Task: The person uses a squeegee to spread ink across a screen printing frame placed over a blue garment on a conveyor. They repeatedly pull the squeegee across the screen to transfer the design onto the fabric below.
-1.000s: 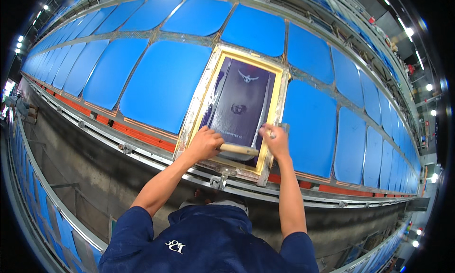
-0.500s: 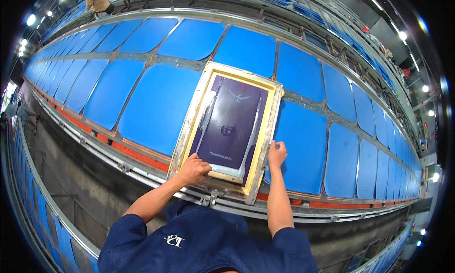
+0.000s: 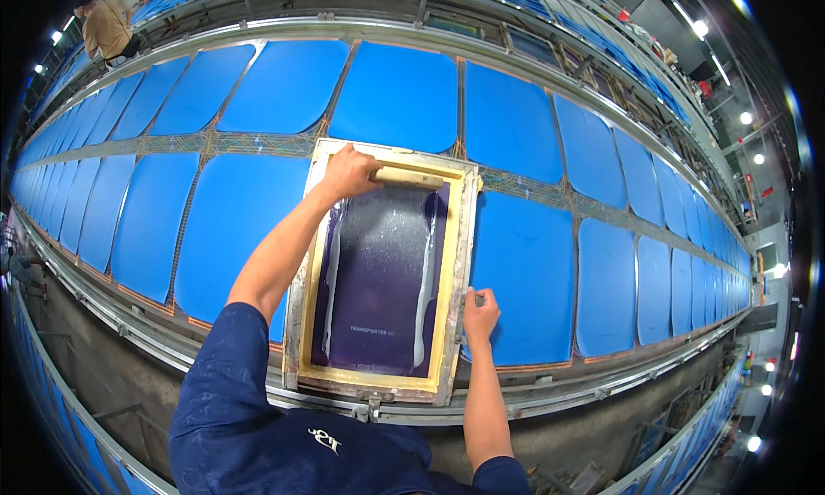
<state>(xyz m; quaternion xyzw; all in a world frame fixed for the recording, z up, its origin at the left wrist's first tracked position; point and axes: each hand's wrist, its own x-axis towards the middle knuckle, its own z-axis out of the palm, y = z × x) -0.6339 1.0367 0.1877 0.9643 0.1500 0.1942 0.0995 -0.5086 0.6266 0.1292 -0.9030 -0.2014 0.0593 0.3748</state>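
On the long surface (image 3: 228, 144), the frame (image 3: 462, 254) sits between blue sheets (image 3: 526, 276). The wooden bar (image 3: 411, 180) is at its far end, your left hand's (image 3: 351, 170) fingers wrapped around it. Your right hand's (image 3: 481, 313) fingers curl beside the frame; I can't tell if they hold anything.

Left hand (image 3: 351, 172) stretched well forward, right hand (image 3: 481, 314) nearer (fingers curled).

Glossy, wet-looking purple ink (image 3: 374, 280) is spread within the rough-rimmed screen-printing frame (image 3: 465, 263); the squeegee (image 3: 408, 179) seems made of pale wood. Smooth, satiny blue sheets (image 3: 524, 280) are flanked by a metal rail (image 3: 550, 402) along the table's (image 3: 249, 143) near edge.
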